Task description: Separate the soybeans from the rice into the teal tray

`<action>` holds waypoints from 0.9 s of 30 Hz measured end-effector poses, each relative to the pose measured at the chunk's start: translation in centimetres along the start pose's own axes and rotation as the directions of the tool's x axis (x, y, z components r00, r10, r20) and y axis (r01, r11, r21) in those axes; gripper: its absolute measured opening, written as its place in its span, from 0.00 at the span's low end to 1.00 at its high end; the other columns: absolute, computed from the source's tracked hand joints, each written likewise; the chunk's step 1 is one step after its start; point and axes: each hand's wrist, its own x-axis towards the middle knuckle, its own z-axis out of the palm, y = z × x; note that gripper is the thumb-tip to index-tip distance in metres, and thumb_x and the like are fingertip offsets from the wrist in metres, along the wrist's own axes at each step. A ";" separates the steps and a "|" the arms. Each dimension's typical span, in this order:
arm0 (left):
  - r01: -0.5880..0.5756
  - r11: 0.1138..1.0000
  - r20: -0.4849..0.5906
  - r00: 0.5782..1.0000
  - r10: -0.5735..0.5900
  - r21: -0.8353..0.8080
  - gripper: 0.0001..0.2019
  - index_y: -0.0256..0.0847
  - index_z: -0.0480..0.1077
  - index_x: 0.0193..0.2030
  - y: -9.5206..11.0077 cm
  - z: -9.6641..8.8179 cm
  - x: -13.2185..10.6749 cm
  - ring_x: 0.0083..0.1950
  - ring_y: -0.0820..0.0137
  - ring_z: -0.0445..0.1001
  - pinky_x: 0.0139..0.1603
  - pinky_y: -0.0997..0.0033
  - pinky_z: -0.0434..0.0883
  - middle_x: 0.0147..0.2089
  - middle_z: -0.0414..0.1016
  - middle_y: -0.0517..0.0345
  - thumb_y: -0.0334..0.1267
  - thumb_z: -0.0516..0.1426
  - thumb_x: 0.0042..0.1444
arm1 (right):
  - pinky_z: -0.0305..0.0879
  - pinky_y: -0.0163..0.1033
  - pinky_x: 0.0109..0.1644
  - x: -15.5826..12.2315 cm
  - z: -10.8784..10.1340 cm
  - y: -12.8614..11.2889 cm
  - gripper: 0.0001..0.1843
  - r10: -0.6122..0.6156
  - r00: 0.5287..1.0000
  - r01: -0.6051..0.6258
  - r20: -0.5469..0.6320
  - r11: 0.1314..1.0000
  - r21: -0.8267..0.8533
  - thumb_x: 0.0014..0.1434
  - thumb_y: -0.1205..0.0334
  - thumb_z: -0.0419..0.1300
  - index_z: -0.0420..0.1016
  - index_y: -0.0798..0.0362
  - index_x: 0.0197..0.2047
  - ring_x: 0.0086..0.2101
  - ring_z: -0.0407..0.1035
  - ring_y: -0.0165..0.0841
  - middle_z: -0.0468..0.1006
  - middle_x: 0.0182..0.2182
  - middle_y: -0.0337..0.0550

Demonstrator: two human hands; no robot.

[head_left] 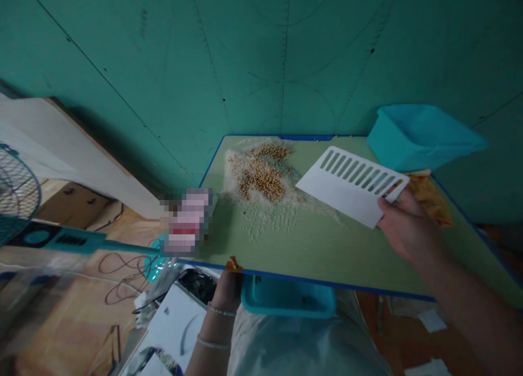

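Observation:
My right hand (412, 226) is closed around one end of a white plastic scraper (347, 193) with a row of slots, tilted above the table. A loose heap of yellow-brown soybeans (265, 180) lies to its left, among pale rice-like grains (267, 215) spread on the light green table (318, 256). My left hand (231, 280) is at the table's front edge beside a small orange-brown piece (233, 264); its fingers are mostly hidden. Just right of it, a teal tray (288, 305) sits on my lap below the edge.
A teal bin (420, 139) stands at the table's back right, with an orange cloth (431, 199) in front of it. A blurred pink packet-like object (188, 223) lies at the left edge. A fan (18, 193) is at far left; a green wall (261, 60) rises behind.

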 end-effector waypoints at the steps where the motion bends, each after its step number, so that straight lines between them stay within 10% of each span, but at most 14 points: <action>1: 0.001 1.000 0.007 1.000 -0.001 -0.001 0.08 0.44 0.75 0.28 -0.1 0.0 0.0 0.56 0.54 0.69 0.58 0.52 0.63 0.37 0.82 0.55 0.39 0.65 0.38 | 0.63 0.51 0.47 0.6 0.0 0.1 0.16 -0.007 1.000 0.007 -0.012 1.000 -0.002 0.41 0.64 0.63 0.69 0.48 0.37 0.49 0.66 0.42 0.76 0.43 0.44; 27: 0.027 0.993 0.082 0.996 -0.017 -0.117 0.10 0.40 0.76 0.36 -0.6 -1.0 0.4 0.58 0.55 0.66 0.61 0.53 0.59 0.39 0.82 0.52 0.35 0.63 0.44 | 0.66 0.50 0.46 2.7 0.8 3.7 0.11 -0.145 0.980 0.169 0.137 0.968 -0.183 0.49 0.61 0.58 0.65 0.44 0.38 0.38 0.72 0.38 0.77 0.35 0.38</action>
